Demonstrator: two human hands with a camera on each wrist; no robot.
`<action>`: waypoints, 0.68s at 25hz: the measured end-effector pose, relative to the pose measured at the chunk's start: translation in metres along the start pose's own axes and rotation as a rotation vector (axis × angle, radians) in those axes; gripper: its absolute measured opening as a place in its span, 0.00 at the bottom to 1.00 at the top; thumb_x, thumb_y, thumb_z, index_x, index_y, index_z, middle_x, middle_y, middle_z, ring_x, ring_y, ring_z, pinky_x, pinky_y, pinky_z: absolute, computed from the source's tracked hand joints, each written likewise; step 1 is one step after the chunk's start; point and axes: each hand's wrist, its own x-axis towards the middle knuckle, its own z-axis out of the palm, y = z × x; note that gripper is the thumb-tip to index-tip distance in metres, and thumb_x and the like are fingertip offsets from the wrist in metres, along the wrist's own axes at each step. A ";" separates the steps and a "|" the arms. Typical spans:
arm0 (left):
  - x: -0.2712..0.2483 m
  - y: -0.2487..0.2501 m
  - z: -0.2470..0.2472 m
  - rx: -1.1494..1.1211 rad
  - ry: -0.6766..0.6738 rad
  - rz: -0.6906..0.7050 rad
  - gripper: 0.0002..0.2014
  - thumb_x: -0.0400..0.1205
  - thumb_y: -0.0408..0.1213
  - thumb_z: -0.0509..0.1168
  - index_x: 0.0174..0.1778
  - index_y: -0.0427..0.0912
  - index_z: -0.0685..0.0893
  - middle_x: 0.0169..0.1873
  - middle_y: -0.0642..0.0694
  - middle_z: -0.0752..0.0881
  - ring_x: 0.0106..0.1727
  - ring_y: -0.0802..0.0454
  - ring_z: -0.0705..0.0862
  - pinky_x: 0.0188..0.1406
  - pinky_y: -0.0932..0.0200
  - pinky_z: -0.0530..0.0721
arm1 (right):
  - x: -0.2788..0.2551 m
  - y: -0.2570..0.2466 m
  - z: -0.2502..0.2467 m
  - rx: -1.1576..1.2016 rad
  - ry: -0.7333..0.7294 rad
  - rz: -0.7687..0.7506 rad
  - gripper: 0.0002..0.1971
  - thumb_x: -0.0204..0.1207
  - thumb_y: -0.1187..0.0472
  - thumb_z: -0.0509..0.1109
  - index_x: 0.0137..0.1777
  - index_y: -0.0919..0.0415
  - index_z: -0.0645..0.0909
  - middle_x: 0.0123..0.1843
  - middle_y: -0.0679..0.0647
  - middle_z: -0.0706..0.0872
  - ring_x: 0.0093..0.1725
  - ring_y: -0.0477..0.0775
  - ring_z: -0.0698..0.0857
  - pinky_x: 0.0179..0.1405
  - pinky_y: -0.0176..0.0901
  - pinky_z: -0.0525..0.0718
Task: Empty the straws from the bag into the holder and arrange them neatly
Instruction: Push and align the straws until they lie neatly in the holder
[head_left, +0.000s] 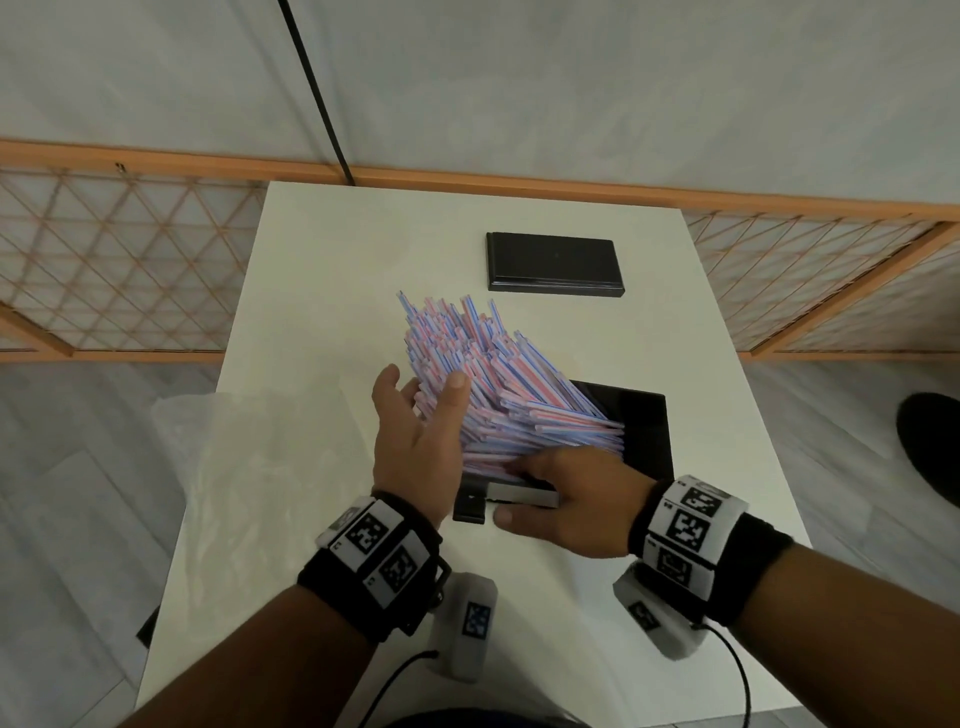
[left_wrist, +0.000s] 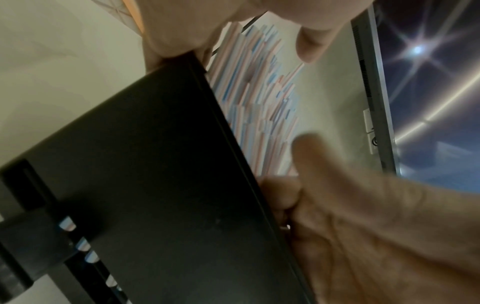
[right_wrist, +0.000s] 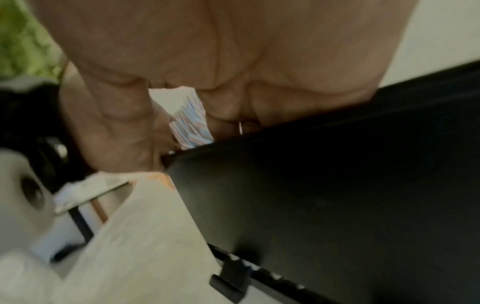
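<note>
Presently: red-and-blue striped plastic straws (head_left: 498, 384), fanned, overhanging black rectangular holder (head_left: 644, 431); left hand (head_left: 415, 431) open-palmed against them; right hand (head_left: 566, 493) flat, fingers buried; spill onto white tabletop (head_left: 322, 270) likely if released.

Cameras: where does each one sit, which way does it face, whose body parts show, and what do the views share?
Head: worn high, looks down at white table; both forearms, left hand, right hand show.
Left wrist: low beside black holder, looks up along the straws; palm and fingers show.
Right wrist: low by the holder's wall, faces the palm, straw ends behind.
Shared: all three show straws and holder.
</note>
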 end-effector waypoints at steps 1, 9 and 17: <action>0.001 -0.001 0.000 0.005 0.002 0.003 0.58 0.63 0.69 0.70 0.87 0.46 0.57 0.77 0.45 0.78 0.73 0.50 0.82 0.75 0.46 0.80 | 0.003 -0.001 0.001 -0.001 0.000 0.001 0.32 0.70 0.24 0.58 0.51 0.52 0.83 0.45 0.48 0.88 0.46 0.51 0.84 0.50 0.47 0.83; 0.007 -0.006 0.001 0.074 -0.019 0.026 0.55 0.65 0.70 0.68 0.85 0.48 0.59 0.72 0.47 0.83 0.68 0.51 0.86 0.73 0.40 0.82 | 0.012 -0.010 -0.002 -0.013 -0.082 0.076 0.39 0.64 0.19 0.53 0.57 0.50 0.84 0.50 0.48 0.89 0.50 0.50 0.85 0.55 0.47 0.83; 0.011 -0.004 -0.005 0.041 0.008 0.030 0.38 0.83 0.53 0.70 0.85 0.47 0.61 0.76 0.45 0.78 0.69 0.50 0.83 0.68 0.50 0.82 | 0.018 -0.018 -0.007 -0.001 -0.178 0.071 0.34 0.74 0.26 0.58 0.76 0.43 0.73 0.71 0.42 0.81 0.70 0.47 0.78 0.72 0.44 0.73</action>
